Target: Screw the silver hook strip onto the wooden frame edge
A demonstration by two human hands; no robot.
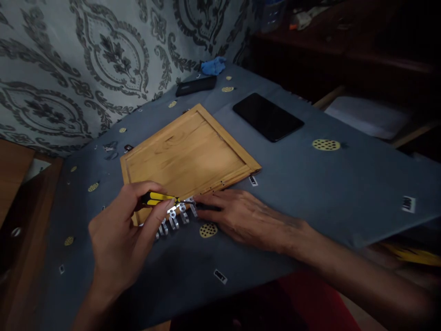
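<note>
A wooden panel (188, 154) with a raised frame lies on the cloth-covered table. Along its near edge runs a metal hook strip (173, 217) with several curved silver hooks pointing towards me. My left hand (119, 230) is closed around a small screwdriver (157, 197) with a yellow and black handle. Its shaft points right, and the tip is by the right end of the strip. From the right, my right hand (248, 218) reaches in with its fingertips closed on that end of the hook strip. Small dark holes show in the panel edge beyond those fingers.
A black smartphone (268, 116) lies behind the panel to the right. Farther back are a dark flat case (196, 86) and a crumpled blue cloth (213, 66). A small clear plastic piece (110, 149) sits left of the panel. Patterned curtain (113, 55) borders the table's far left side.
</note>
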